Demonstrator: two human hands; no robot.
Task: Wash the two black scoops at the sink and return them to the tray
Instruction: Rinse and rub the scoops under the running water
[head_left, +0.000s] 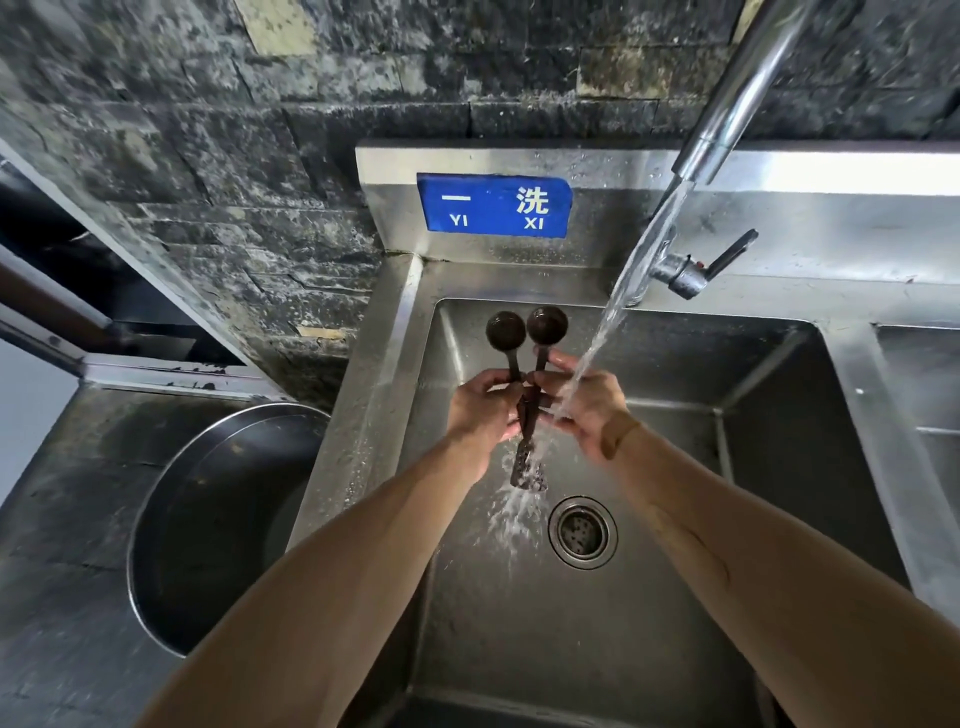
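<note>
Two black scoops are held side by side over the steel sink (779, 467), bowls pointing away from me: the left scoop (505, 331) and the right scoop (546, 324). Their handles cross between my hands and stick out below. My left hand (480, 410) grips the handles from the left. My right hand (587, 402) holds them from the right, fingers curled around the handles. Water from the faucet (737, 98) streams onto my right hand and the handles, splashing into the basin. No tray is in view.
The drain (583, 531) lies below my hands. A faucet lever (706, 265) stands at the sink's back rim under a blue sign (493, 205). A large round metal basin (223, 525) sits on the dark counter to the left. A second sink compartment (930, 395) is at right.
</note>
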